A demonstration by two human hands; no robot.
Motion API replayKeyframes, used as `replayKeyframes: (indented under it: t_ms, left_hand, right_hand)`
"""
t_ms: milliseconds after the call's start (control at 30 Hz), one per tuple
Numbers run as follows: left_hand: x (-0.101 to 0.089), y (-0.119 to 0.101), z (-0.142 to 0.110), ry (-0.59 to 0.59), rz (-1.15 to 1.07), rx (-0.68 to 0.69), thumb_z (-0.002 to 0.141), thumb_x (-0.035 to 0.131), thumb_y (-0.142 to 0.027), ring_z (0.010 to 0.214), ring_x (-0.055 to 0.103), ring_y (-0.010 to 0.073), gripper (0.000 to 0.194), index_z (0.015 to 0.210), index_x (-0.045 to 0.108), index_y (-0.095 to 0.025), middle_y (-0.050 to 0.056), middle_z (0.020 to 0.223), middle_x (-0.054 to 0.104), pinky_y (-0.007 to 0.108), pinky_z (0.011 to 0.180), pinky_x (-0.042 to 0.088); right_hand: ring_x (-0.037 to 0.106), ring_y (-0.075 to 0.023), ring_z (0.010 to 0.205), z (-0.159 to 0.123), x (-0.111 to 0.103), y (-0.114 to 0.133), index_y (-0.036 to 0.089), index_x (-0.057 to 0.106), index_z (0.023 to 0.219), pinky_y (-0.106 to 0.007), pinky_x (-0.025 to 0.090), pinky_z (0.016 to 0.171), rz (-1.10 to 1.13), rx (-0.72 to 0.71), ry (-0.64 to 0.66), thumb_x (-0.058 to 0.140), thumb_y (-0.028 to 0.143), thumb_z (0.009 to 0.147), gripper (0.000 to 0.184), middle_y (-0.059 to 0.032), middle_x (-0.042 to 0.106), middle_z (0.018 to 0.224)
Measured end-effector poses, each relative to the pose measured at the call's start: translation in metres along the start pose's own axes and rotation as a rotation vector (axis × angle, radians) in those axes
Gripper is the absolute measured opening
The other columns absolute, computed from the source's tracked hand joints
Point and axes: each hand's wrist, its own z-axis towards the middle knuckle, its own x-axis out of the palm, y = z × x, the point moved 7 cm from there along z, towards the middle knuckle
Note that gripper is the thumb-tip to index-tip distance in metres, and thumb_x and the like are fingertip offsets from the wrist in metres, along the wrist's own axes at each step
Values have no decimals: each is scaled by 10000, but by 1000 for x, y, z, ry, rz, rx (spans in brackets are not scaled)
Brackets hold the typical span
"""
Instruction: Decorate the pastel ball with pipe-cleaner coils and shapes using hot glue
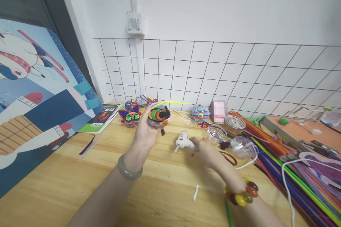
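My left hand (146, 133) is wrapped round a clear plastic ball (159, 115) decorated with coiled pipe cleaners in green, orange, red and black. A yellow pipe cleaner (176, 103) sticks out to the right from the ball's top. To the right, my right hand (206, 153), smeared by motion, closes on the handle of a white hot glue gun (183, 140) low over the table. A glue stick pokes out of the gun's rear. Beyond my left hand sit colourful pipe-cleaner ornaments (131, 118), and a striped blue and pink one (200, 112) stands near the wall.
Clear plastic half-shells (217, 133) lie right of the glue gun. Bundles of coloured pipe cleaners (290, 177) and a white cord (286, 188) cover the right side. A large illustrated board (39, 95) leans at left. A white strip (196, 192) lies on the wooden table (165, 198).
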Motion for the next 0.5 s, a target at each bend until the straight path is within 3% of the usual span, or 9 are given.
replayKeyframes:
  t_ms: [133,233,367,500]
  left_hand:
    - [1,-13,1,20,69,107,799,603,-365,721,654,184,213,924,633,-195,34,847,691,265,554,510]
    - [0,-24,0,22,150,213,776,633,-393,645,628,153,236,911,624,-200,13,816,679,213,477,427]
    - [-2,-31,-3,-6,237,313,762,661,-393,648,612,129,287,988,608,-225,-1,871,677,192,464,366]
    - [-4,-28,-3,-38,311,366,761,669,-407,689,600,117,330,1028,601,-225,15,956,661,188,475,364]
  right_hand:
    - [632,-181,884,-23,-47,0,234,570,1144,-261,474,744,204,-137,24,497,275,851,305,-26,676,1012]
    - [596,-209,809,-42,-81,-8,207,618,960,-301,477,695,593,-177,-74,581,425,805,270,-42,641,872]
    - [483,-158,540,-56,-89,-6,206,511,594,-286,413,518,774,-214,-36,482,574,847,448,-22,524,595]
    - [476,-135,493,-64,-87,14,194,569,643,-261,385,442,742,-354,7,391,631,875,526,-44,576,618]
